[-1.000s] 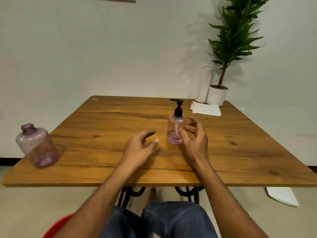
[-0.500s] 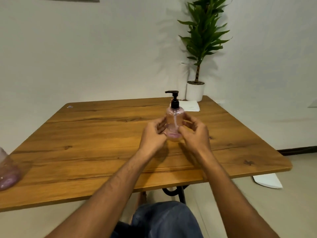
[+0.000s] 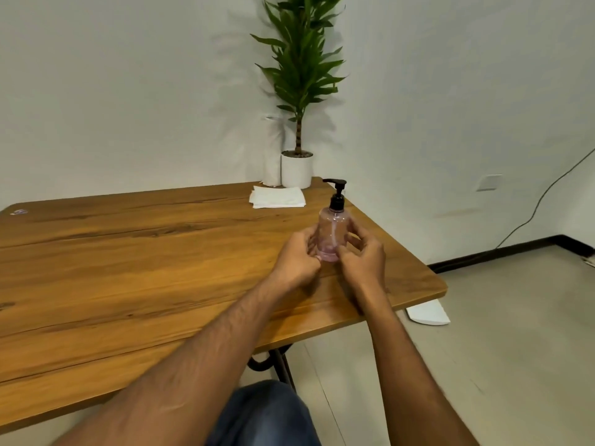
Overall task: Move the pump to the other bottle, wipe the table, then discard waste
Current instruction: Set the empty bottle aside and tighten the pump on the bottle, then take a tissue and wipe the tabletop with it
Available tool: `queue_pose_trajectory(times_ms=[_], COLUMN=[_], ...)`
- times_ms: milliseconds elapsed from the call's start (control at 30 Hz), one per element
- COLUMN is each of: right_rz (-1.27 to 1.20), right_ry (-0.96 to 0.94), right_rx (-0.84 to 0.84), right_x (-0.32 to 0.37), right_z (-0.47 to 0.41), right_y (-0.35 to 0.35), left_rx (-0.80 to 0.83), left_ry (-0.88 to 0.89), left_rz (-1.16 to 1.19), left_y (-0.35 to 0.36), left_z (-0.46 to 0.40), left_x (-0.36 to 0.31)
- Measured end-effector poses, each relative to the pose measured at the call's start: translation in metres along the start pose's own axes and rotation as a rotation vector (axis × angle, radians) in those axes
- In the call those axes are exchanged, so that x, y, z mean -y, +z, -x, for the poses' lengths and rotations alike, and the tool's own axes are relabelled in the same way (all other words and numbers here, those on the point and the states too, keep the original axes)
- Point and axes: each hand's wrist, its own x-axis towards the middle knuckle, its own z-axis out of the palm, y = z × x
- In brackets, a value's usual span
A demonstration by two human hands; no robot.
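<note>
A clear pink bottle (image 3: 333,231) stands upright on the wooden table (image 3: 135,259), near its right side, with a black pump (image 3: 337,192) screwed on top. A little pink liquid sits at its bottom. My left hand (image 3: 297,262) grips the bottle's lower left side and my right hand (image 3: 363,255) grips its lower right side. The second, pumpless bottle is out of view to the left.
A stack of white napkins (image 3: 277,197) lies at the table's far edge. Behind it stand a paper towel roll (image 3: 272,152) and a potted plant (image 3: 297,91). A white sheet (image 3: 426,313) lies on the floor under the table's right corner.
Both hands have closed around the pump bottle, the left coming in from the table surface. My view has swung right, so the pumpless bottle left the frame.
</note>
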Motion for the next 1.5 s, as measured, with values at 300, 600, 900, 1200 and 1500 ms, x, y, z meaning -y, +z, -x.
queue_pose_trajectory(times_ms=[300, 600, 900, 1200, 1500], right_rz=[0.164, 0.271, 0.613, 0.809, 0.831], right_ry=[-0.289, -0.636, -0.210, -0.230, -0.179], right_rx=[-0.369, -0.040, 0.082, 0.170, 0.174], right_x=[0.015, 0.069, 0.027, -0.008, -0.028], right_z=[0.025, 0.042, -0.098, -0.153, -0.169], right_y=[0.001, 0.107, 0.200, 0.233, 0.248], left_rx=[-0.256, -0.687, -0.791, -0.774, -0.785], left_ry=[0.231, -0.098, -0.079, -0.049, -0.046], left_rz=[-0.179, -0.417, -0.347, -0.290, -0.128], left_y=[-0.094, -0.324, -0.370, -0.360, -0.339], left_z=[0.081, 0.168, 0.157, 0.154, 0.138], left_x=[0.019, 0.140, 0.255, 0.255, 0.221])
